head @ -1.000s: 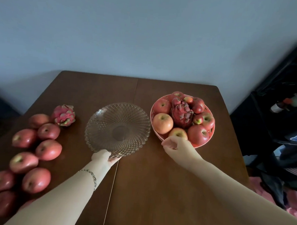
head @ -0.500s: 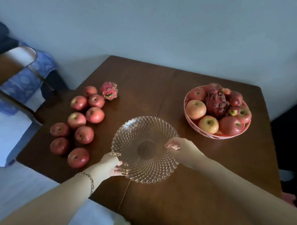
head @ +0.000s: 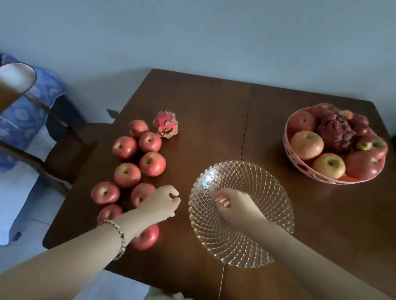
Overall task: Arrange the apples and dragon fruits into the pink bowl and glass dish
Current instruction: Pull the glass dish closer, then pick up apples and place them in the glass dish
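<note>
Hands [head: 160,201] now off glass dish [head: 259,175]

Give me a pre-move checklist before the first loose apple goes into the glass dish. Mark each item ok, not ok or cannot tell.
1. Glass dish empty and ready for fruit: ok.
2. Glass dish fully on the table, not over the edge: ok.
3. Left hand free of any load: ok, it hovers by the loose apples holding nothing.
4. Right hand clear of the drop zone: not ok, it sits over the dish.
5. Loose dragon fruit out of the way: ok, it lies beyond the apples.
6. Pink bowl has room for more: cannot tell, it looks heaped.
</note>
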